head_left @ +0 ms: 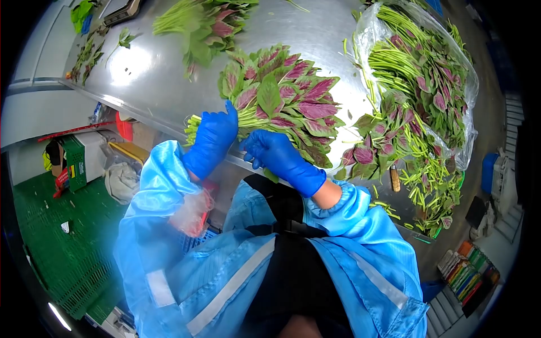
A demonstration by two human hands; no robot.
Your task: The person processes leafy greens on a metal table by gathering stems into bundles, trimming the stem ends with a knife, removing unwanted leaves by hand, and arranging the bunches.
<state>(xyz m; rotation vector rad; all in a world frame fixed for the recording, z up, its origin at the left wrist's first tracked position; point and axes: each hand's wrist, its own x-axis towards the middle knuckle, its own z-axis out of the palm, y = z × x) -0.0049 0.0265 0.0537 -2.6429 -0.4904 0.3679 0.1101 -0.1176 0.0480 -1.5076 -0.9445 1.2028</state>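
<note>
A bunch of red and green leafy vegetables [287, 98] lies over the near edge of the metal table [152, 90], its pale green stems pointing left. My left hand [213, 138], in a blue glove, is wrapped round the stems, with the thumb raised. Just right of it, my right hand [276, 155], also in a blue glove, is at the bunch's near side with its fingers curled. Whatever its fingertips may pinch is too small to make out.
Another leafy bunch [208, 28] lies at the table's back. To the right, a clear plastic bag [369, 39] holds many more leafy stems. A wooden handle [395, 179] and cut stems lie near the right front edge. Loose sprigs [87, 59] are at far left.
</note>
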